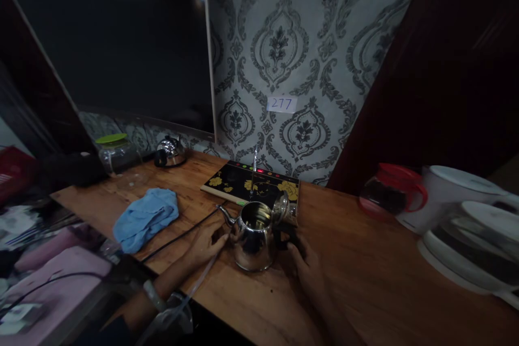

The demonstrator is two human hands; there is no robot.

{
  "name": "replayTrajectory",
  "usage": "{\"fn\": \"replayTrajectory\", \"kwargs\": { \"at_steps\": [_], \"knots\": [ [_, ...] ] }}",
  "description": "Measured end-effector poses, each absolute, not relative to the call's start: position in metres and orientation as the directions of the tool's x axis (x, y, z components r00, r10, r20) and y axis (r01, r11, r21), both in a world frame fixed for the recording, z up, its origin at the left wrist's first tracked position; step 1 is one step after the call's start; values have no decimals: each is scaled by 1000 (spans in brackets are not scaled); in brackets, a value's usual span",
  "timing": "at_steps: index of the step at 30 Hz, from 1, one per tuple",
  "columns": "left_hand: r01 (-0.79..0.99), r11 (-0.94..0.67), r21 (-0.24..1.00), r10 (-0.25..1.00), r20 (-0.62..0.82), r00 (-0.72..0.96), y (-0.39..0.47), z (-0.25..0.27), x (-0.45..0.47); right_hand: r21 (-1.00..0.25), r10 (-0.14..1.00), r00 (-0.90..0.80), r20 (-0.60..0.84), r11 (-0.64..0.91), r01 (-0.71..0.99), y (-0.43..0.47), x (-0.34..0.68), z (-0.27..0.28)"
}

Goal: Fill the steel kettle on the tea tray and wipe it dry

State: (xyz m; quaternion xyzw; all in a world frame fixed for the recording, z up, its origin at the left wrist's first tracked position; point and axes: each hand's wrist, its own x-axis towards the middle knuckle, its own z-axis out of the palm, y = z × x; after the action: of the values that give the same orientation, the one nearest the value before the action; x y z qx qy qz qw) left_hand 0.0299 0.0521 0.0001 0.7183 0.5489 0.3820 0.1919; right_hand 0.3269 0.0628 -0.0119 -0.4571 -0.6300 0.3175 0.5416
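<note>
A shiny metal kettle (255, 246) stands upright on the wooden counter, its top uncovered and its spout pointing left. At the spout side, my left hand (206, 246) is curved beside the kettle with thumb and fingers apart. A clear tube (200, 278) runs just below that hand; whether the two touch I cannot tell. My right hand (306, 262) is at the black handle (284, 235), with its fingers partly hidden in shadow. Behind the handle, a shiny round lid (281, 205) is tilted up. Beyond the kettle lies a black electric stove with yellow flowers (231, 181), a thin metal faucet (254, 173) rising from it.
A blue cloth (148, 216) lies on the left, near a black cable (182, 235). Farther back are another metal kettle (170, 152) and a green-lidded jar (117, 154). A red-topped pitcher (391, 189) and white appliances (470, 243) stand on the right.
</note>
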Motion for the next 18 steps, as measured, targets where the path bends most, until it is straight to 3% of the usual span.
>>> {"fn": "replayTrajectory", "kwargs": {
  "at_steps": [18],
  "knots": [
    [717,-336,610,929,341,145,53,5,33,-931,943,-21,331,330,157,64,327,-14]
  ]
}}
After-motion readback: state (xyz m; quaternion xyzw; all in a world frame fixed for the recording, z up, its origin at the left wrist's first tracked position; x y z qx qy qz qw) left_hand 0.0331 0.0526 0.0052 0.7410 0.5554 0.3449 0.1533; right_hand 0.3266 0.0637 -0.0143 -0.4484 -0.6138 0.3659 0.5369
